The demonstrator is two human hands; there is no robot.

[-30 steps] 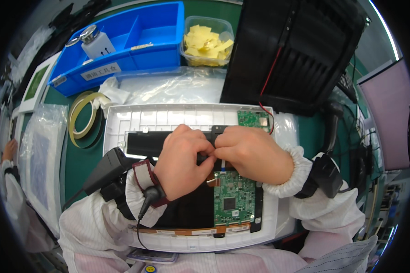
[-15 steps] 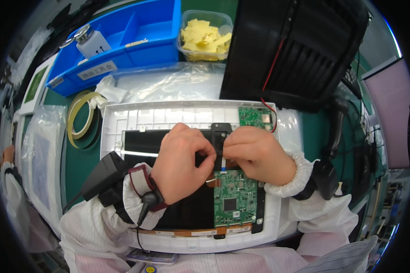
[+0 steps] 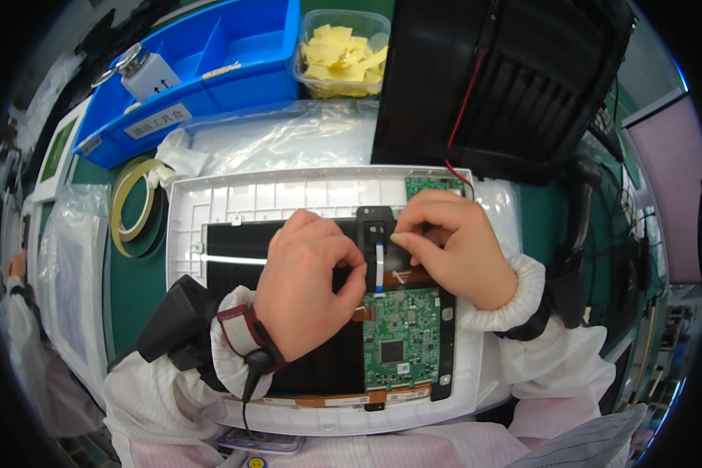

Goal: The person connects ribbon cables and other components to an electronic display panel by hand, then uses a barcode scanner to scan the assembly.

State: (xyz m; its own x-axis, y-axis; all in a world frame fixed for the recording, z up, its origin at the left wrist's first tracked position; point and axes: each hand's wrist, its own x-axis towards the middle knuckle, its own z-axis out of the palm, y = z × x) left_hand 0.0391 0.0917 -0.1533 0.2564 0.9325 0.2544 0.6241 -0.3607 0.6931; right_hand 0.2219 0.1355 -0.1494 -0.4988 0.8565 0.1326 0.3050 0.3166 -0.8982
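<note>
A white flat ribbon cable (image 3: 380,265) with blue ends rises from a green circuit board (image 3: 402,351) across a black bracket (image 3: 375,214). My left hand (image 3: 310,285) is just left of the cable, thumb and index fingertip pressed together; anything between them is too small to make out. To the cable's right, my right hand (image 3: 456,246) hovers over the bracket's side, its thumb and index finger also pinched, contents unclear. Under both hands lies a black panel (image 3: 246,234) inside a white plastic housing (image 3: 199,191). A smaller green board (image 3: 429,185) shows at the housing's far right.
Behind the housing stand a blue divided bin (image 3: 203,97) with a white dispenser bottle (image 3: 148,74) and a clear tub (image 3: 343,90) of yellow paper pieces. A large black device (image 3: 444,93) stands far right, a handheld scanner (image 3: 581,210) near it. Tape rolls (image 3: 125,210) lie left.
My right hand has pulled back from the ribbon cable, slightly up and to the right, so the cable is now in plain sight. My left hand has hardly moved.
</note>
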